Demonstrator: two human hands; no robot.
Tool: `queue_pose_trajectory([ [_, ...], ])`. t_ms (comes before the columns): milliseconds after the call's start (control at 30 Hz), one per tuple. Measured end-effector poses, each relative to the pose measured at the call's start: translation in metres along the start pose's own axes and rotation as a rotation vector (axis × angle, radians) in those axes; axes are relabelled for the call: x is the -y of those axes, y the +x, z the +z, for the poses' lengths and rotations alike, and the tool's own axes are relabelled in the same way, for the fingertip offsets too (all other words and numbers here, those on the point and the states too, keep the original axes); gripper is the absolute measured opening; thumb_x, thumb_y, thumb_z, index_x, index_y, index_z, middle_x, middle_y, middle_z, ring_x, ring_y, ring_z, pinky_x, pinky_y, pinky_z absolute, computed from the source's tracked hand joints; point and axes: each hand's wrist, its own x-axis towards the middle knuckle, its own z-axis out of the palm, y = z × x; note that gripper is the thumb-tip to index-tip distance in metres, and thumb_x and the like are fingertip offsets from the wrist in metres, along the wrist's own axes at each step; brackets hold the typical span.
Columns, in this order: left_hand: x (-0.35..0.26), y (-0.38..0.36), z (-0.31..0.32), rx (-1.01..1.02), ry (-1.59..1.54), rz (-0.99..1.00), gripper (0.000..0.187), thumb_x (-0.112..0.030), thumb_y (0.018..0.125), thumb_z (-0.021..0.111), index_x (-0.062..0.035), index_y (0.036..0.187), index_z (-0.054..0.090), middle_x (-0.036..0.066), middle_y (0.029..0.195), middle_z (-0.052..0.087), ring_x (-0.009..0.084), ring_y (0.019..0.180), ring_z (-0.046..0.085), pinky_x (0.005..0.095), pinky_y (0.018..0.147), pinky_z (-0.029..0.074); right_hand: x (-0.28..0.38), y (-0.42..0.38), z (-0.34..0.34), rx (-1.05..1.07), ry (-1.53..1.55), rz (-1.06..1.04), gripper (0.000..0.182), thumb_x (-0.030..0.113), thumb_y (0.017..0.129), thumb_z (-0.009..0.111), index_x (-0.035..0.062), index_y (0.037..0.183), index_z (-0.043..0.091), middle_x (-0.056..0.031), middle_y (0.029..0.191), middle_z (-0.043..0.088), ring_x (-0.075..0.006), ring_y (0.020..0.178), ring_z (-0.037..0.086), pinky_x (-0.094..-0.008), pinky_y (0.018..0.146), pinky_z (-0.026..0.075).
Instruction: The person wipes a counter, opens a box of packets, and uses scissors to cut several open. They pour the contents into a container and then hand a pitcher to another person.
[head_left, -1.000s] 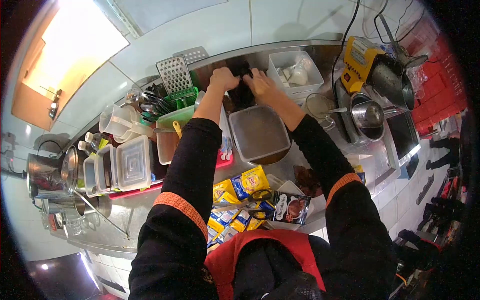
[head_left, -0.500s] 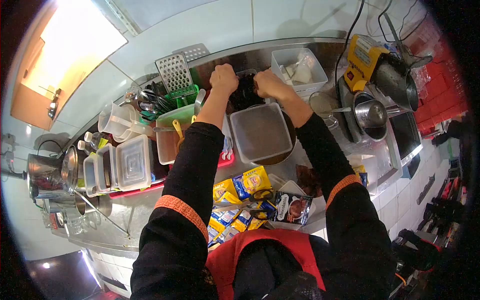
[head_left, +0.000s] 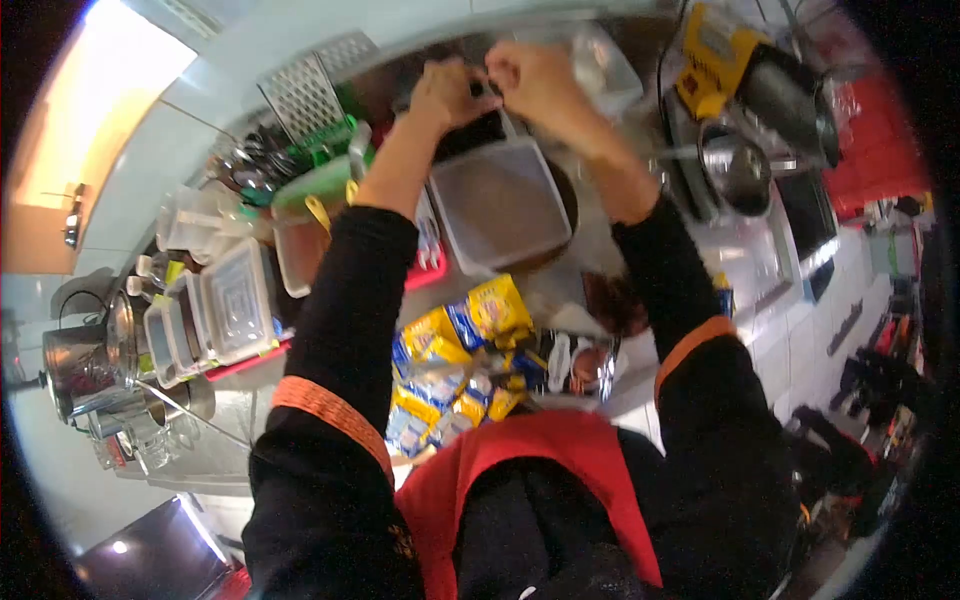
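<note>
At the back of the counter, my left hand (head_left: 445,98) and my right hand (head_left: 540,88) are close together, both with curled fingers. Motion blur hides what they pinch, if anything. Just below them is a dark-filled container or bag (head_left: 482,132), partly covered by the hands. Nearer to me, a translucent square plastic lid or tub (head_left: 500,208) sits on a round pan (head_left: 563,205), under and between my forearms.
A metal grater (head_left: 300,105), lidded plastic boxes (head_left: 240,305) and a steel pot (head_left: 82,370) stand left. Yellow-blue sachets (head_left: 495,308) lie in front. A clear tub (head_left: 610,75), a yellow machine (head_left: 715,60) and a metal pan (head_left: 735,165) are at right.
My hands have come closer together above the dark contents, where they were on either side before. The whole view has shifted, and it is more blurred now.
</note>
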Motion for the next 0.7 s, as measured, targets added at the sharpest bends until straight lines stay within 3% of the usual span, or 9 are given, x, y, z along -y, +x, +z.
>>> queue_pose_trajectory([
  [67, 0.004, 0.001, 0.015, 0.129, -0.066, 0.225, 0.043, -0.052, 0.063, 0.067, -0.0156, 0.085, 0.067, 0.01, 0.101, 0.059, 0.0346, 0.095, 0.052, 0.0392, 0.086, 0.041, 0.021, -0.017, -0.031, -0.022, 0.135, -0.024, 0.012, 0.011, 0.071, 0.058, 0.0019, 0.079, 0.057, -0.0196, 0.068, 0.057, -0.0353, 0.065, 0.058, -0.0405, 0.057, 0.045],
  [133, 0.008, -0.004, 0.023, 0.017, -0.134, 0.362, 0.042, -0.051, 0.063, 0.067, -0.0132, 0.083, 0.067, 0.01, 0.095, 0.059, 0.0313, 0.085, 0.057, 0.0394, 0.078, 0.045, 0.045, -0.049, -0.064, 0.109, 0.031, 0.032, 0.013, 0.013, 0.073, 0.058, 0.0032, 0.083, 0.058, -0.0164, 0.068, 0.058, -0.0295, 0.062, 0.058, -0.0359, 0.055, 0.044],
  [200, -0.003, -0.011, 0.005, 0.186, -0.012, 0.266, 0.04, -0.05, 0.065, 0.066, -0.0125, 0.08, 0.067, 0.012, 0.091, 0.058, 0.0318, 0.087, 0.055, 0.0396, 0.077, 0.045, 0.056, -0.083, -0.086, 0.226, -0.075, 0.048, 0.014, 0.014, 0.076, 0.059, 0.0045, 0.086, 0.058, -0.0132, 0.067, 0.058, -0.0236, 0.059, 0.058, -0.0313, 0.053, 0.044],
  [300, 0.001, -0.015, 0.005, 0.134, 0.061, 0.203, 0.04, -0.045, 0.067, 0.068, -0.0067, 0.079, 0.064, 0.013, 0.089, 0.057, 0.0311, 0.088, 0.055, 0.0376, 0.08, 0.043, 0.057, -0.149, -0.106, 0.538, -0.034, 0.115, 0.017, 0.017, 0.074, 0.061, 0.0049, 0.086, 0.059, -0.0113, 0.066, 0.056, -0.0265, 0.059, 0.056, -0.0331, 0.056, 0.044],
  [400, 0.004, -0.017, 0.015, 0.037, 0.054, 0.203, 0.035, -0.046, 0.069, 0.063, -0.0138, 0.082, 0.066, 0.012, 0.095, 0.053, 0.0333, 0.096, 0.048, 0.0428, 0.081, 0.043, 0.054, -0.219, -0.103, 0.778, -0.063, 0.25, 0.031, 0.024, 0.068, 0.068, 0.005, 0.09, 0.057, -0.012, 0.076, 0.055, -0.0275, 0.072, 0.054, -0.0366, 0.064, 0.044],
  [467, 0.001, -0.016, 0.02, 0.088, 0.135, 0.102, 0.035, -0.044, 0.073, 0.062, -0.0169, 0.094, 0.065, 0.015, 0.121, 0.042, 0.0363, 0.109, 0.042, 0.0447, 0.089, 0.039, 0.066, -0.249, -0.091, 0.741, -0.112, 0.226, 0.04, 0.028, 0.063, 0.07, 0.0055, 0.093, 0.055, -0.0127, 0.083, 0.054, -0.0284, 0.08, 0.051, -0.0372, 0.068, 0.044],
  [600, 0.003, -0.011, 0.022, -0.031, 0.248, 0.296, 0.036, -0.046, 0.076, 0.057, -0.0252, 0.106, 0.06, 0.016, 0.128, 0.035, 0.0382, 0.115, 0.037, 0.0463, 0.091, 0.037, 0.091, -0.264, -0.077, 0.773, -0.161, 0.293, 0.062, 0.038, 0.05, 0.077, 0.0058, 0.096, 0.051, -0.0137, 0.097, 0.047, -0.0307, 0.098, 0.042, -0.0384, 0.076, 0.042],
  [667, -0.029, -0.017, -0.006, 0.302, 0.387, -0.031, 0.037, -0.045, 0.077, 0.055, -0.0262, 0.109, 0.058, 0.02, 0.132, 0.03, 0.0387, 0.118, 0.034, 0.0461, 0.093, 0.036, 0.088, -0.272, -0.069, 0.773, -0.189, 0.304, 0.065, 0.035, 0.045, 0.079, 0.0035, 0.095, 0.053, -0.015, 0.097, 0.047, -0.0325, 0.101, 0.043, -0.0392, 0.076, 0.046],
  [700, -0.028, -0.017, -0.007, 0.294, 0.391, -0.03, 0.037, -0.045, 0.077, 0.055, -0.0262, 0.109, 0.058, 0.02, 0.132, 0.03, 0.0387, 0.118, 0.034, 0.0461, 0.093, 0.036, 0.084, -0.273, -0.069, 0.767, -0.171, 0.29, 0.065, 0.035, 0.045, 0.079, 0.003, 0.096, 0.053, -0.0153, 0.094, 0.05, -0.032, 0.098, 0.046, -0.039, 0.075, 0.046],
])
